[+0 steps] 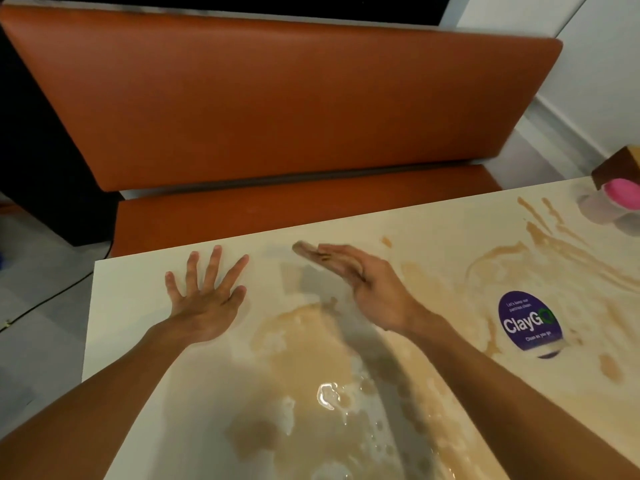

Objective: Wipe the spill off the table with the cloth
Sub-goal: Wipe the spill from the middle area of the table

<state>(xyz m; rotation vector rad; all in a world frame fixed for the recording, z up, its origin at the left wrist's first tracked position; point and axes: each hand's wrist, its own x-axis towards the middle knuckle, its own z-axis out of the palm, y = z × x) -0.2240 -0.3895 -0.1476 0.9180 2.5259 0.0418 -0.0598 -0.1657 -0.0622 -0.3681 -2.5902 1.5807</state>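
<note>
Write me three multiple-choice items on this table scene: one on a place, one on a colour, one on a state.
1. Where does the purple sticker lie on the table?
A. right of the right hand
B. at the table's left edge
C. on the floor

2. What colour is the bench?
A. green
B. orange-brown
C. white

3. How is the left hand placed?
A. curled into a fist
B. gripping a cup
C. flat on the table, fingers spread

Answers:
1. A, since the sticker sits to the right of the right wrist.
2. B, as both backrest and seat show that colour.
3. C, as the palm is down with the fingers straight and apart.
</note>
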